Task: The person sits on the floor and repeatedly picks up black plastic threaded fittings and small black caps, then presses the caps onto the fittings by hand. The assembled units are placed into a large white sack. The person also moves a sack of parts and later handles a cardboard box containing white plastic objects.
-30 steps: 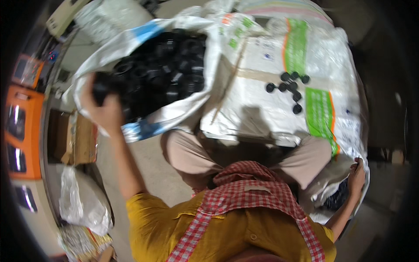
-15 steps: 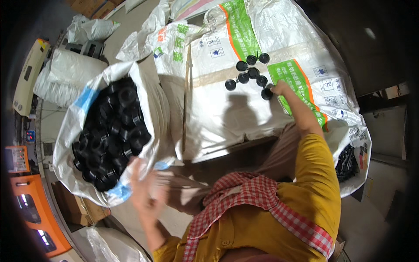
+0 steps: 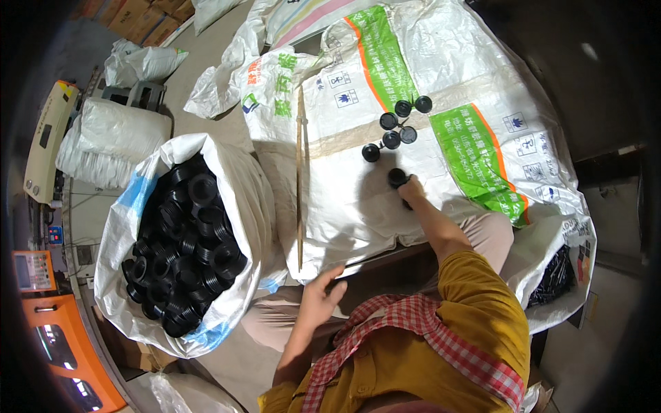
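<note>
My right hand (image 3: 411, 190) is closed on a black round plastic part (image 3: 397, 178), just above the white woven sack spread before me. A second dark piece shows below its fingers; whether the two are joined I cannot tell. Farther back on the sack lies a small group of similar black round parts (image 3: 391, 140), some linked by thin stems. My left hand (image 3: 321, 299) hovers over my lap at the sack's near edge, fingers apart and holding nothing. At the left stands an open white bag (image 3: 253, 206) full of ribbed black plastic fittings (image 3: 186, 237).
A thin wooden stick (image 3: 300, 199) lies along the left of the covered surface (image 3: 344, 199). At my right is another open white sack (image 3: 582, 265) holding thin black pieces (image 3: 551, 279). An orange machine (image 3: 62, 344) and stacked white bags (image 3: 113, 141) stand far left.
My right hand has drawn toward me with black parts from the group. My left hand has moved right, away from the bag of fittings. The whole view has shifted slightly.
</note>
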{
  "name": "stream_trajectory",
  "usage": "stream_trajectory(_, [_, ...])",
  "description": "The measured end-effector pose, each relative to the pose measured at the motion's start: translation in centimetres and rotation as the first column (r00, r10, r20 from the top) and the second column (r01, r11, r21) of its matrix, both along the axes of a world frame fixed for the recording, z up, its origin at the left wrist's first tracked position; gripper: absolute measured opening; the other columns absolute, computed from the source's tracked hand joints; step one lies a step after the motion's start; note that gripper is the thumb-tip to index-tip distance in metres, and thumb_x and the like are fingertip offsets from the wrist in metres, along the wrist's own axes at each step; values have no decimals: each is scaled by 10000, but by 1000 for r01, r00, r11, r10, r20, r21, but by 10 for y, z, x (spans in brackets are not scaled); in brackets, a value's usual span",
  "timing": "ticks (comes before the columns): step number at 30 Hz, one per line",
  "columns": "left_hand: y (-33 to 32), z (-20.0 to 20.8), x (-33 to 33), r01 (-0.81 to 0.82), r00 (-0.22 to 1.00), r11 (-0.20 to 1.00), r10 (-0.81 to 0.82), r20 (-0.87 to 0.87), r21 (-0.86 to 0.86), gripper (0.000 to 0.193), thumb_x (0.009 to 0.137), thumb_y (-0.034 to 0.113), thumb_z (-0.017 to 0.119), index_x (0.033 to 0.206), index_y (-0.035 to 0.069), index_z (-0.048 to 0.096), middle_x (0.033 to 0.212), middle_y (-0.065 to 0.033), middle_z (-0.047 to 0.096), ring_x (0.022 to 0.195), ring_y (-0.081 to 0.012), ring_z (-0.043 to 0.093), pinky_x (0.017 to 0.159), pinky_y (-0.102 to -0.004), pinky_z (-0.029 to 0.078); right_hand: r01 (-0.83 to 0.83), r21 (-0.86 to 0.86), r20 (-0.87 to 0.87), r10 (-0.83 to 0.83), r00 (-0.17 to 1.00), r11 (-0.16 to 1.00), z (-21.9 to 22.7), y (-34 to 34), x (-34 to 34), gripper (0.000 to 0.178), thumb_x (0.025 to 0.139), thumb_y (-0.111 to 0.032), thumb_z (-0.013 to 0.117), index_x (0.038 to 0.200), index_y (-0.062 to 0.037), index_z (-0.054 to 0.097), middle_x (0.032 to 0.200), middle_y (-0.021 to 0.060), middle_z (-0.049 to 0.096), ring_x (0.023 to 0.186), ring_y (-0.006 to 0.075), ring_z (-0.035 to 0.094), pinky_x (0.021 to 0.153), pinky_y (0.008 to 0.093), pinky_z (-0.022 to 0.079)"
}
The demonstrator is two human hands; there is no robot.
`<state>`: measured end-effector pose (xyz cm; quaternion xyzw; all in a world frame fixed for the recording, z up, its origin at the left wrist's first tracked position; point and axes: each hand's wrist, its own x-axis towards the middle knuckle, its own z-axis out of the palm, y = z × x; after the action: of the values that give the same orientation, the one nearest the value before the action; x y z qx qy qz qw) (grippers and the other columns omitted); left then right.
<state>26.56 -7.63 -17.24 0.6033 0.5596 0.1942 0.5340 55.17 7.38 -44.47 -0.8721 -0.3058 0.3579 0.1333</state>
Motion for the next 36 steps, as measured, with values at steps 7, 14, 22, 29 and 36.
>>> stream_trajectory(7, [52,-15,18,-169,846,898,344,407,-406,444,898,75,570,1315,34,424,1116,-101,602,934,-152,586,818,-289,482,-689,724,367,827,426,33,210,-78,-60,176,686,-60,611,861,-73,622,777,133,622,787,343,592,749,437,455])
stream_trajectory(14, [-18,36,25,507,862,843,-487,-142,183,240,789,31,608,1024,-19,603,909,-115,635,809,-233,624,744,-333,514,-794,581,-201,977,69,176,294,-154,-46,182,771,-178,661,910,-67,623,765,83,593,762,241,578,719,352,457])
stream_trajectory(22, [-41,125,-28,601,796,318,-313,-518,733,308,574,64,655,862,-11,576,768,-134,560,703,-274,567,646,-330,481,-812,366,-904,383,-192,456,300,-169,21,198,802,-170,663,894,-18,576,817,32,588,778,111,552,692,265,453])
stream_trajectory(29, [-52,67,56,-156,567,873,462,682,-462,400,801,143,576,1164,-10,505,1106,-108,543,1002,-211,528,890,-313,425,205,720,-691,712,124,663,324,-187,-59,57,904,-99,566,924,-52,591,935,26,584,891,115,526,818,280,411])
stream_trajectory(36, [-69,52,73,-84,619,969,232,750,-231,396,786,21,547,1179,9,496,1093,-105,535,936,-234,550,851,-351,449,-190,981,131,601,788,35,308,-197,-61,98,822,-83,594,918,-64,605,942,110,571,913,296,553,823,341,419])
